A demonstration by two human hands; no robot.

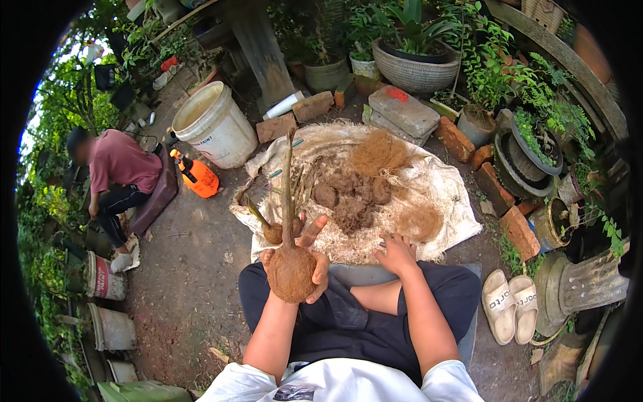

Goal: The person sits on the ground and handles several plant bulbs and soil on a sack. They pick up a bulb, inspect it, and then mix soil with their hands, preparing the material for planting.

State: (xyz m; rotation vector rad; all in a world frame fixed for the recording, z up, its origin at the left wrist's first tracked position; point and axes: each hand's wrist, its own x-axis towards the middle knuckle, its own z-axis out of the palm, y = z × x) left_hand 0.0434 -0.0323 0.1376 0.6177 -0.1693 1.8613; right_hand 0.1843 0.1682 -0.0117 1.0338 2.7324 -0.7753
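Observation:
My left hand (pixel 320 268) is wrapped from beneath around a plant with a fibre-wrapped root ball (pixel 292 275). Its long brownish-green stem (pixel 288 181) stands upright above the brown ball. Beside that stem shows a small brown bulb with a short green shoot (pixel 272 232); whether it joins the plant, I cannot tell. My right hand (pixel 398 253) is at the near edge of a spread white sack (pixel 449 194), fingers apart and nothing visible in them. On the sack lie dark soil clumps (pixel 351 208), a heap of brown coconut fibre (pixel 380 153) and a flatter fibre pad (pixel 419 222).
A white bucket (pixel 214 127) and an orange spray bottle (pixel 195 175) stand left of the sack. Bricks (pixel 492 187) and potted plants (pixel 416 63) line the far and right sides. Slippers (pixel 510 305) lie at right. Another person (pixel 124 167) sits at far left.

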